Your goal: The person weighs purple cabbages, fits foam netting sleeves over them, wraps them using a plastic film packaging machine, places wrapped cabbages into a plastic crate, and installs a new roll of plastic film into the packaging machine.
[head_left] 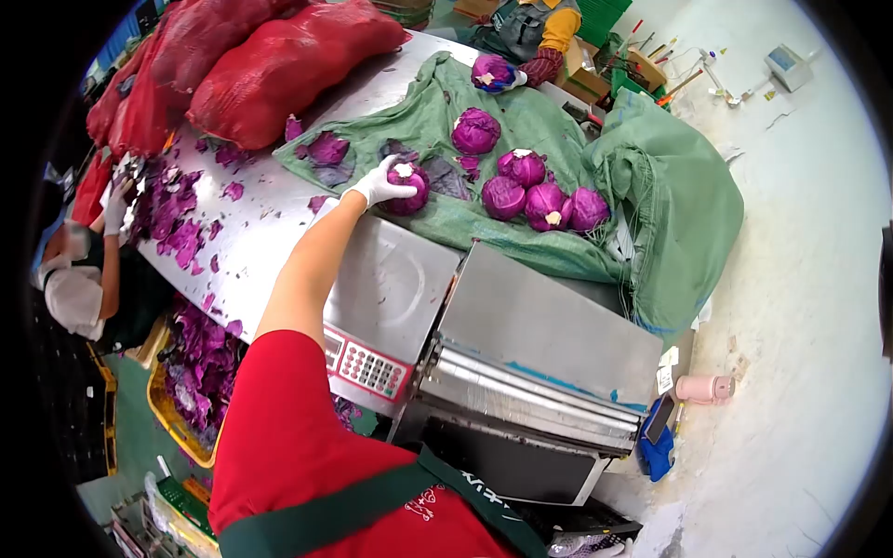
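My left hand, in a white glove, reaches far forward with its fingers curled over a red cabbage. That cabbage rests at the near edge of a green woven sack spread on the metal table. To its right, a cluster of several red cabbages sits on the sack, and another red cabbage lies behind them. Below my left arm stands a digital scale with a keypad. Only a sliver of my right hand, gloved, shows at the bottom edge; its fingers are mostly hidden.
A wrapping machine stands right of the scale. Red mesh sacks fill the back left. Purple leaf scraps litter the table and a yellow crate. One co-worker is at left; another's gloved hand holds a cabbage.
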